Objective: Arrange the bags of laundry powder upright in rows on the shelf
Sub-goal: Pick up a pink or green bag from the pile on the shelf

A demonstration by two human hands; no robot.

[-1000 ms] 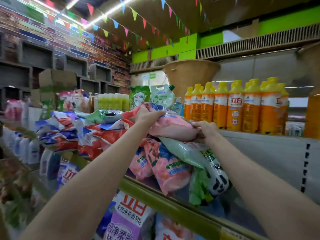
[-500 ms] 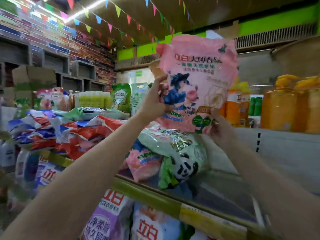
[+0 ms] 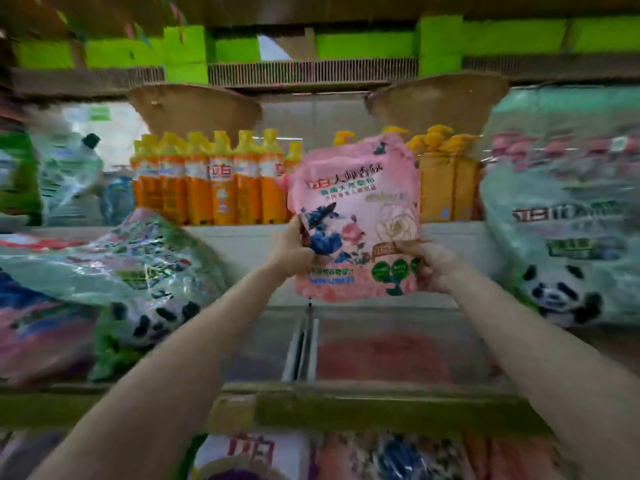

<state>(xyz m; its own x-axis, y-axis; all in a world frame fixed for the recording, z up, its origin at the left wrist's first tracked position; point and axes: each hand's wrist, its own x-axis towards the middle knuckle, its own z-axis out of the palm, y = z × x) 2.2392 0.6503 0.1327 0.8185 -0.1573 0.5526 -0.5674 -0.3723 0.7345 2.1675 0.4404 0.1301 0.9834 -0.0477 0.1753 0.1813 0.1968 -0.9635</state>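
The pink bag of laundry powder point(image 3: 356, 220) is held upright above the shelf point(image 3: 381, 341), the left hand point(image 3: 294, 245) gripping its left edge and the right hand point(image 3: 433, 265) its lower right corner, with panda-printed bags point(image 3: 145, 271) lying left of the hands and orange bottles point(image 3: 207, 181) behind.

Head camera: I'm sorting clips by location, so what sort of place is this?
Most likely a shop's cleaning-products aisle: a row of orange bottles on the shelf, a pile of bags, and both hands holding a pink bag.
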